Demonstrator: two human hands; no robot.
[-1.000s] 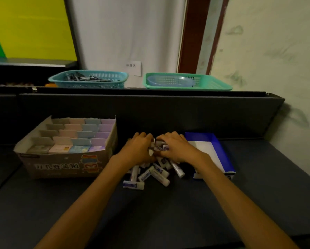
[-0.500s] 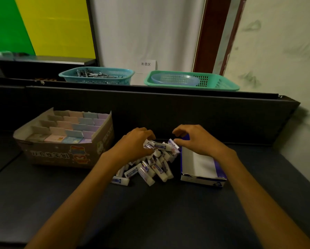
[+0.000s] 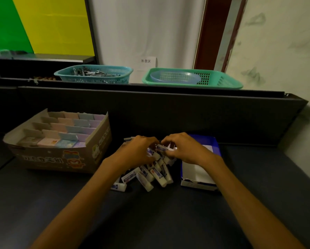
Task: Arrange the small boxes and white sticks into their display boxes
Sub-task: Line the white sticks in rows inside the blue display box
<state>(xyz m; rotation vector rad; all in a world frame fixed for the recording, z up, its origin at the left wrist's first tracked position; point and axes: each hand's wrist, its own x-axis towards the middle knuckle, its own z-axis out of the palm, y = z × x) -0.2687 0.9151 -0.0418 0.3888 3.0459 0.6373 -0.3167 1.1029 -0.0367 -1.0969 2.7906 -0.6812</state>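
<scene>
A heap of white sticks (image 3: 150, 174) with blue labels lies on the dark table in front of me. My left hand (image 3: 136, 152) and my right hand (image 3: 183, 149) sit on top of the heap with fingers curled around several sticks between them. A blue and white display box (image 3: 198, 174) stands just right of the heap, under my right wrist. To the left stands a cardboard display box (image 3: 48, 159) with rows of small pastel boxes (image 3: 64, 139) inside.
A dark partition wall (image 3: 186, 119) runs behind the table. On its ledge stand a teal basket (image 3: 95, 75) with metal items and a green tray (image 3: 213, 81) holding a pale dish. A light wall closes the right side.
My right hand has moved left from the blue box back onto the heap, meeting my left hand. The view has shifted slightly.
</scene>
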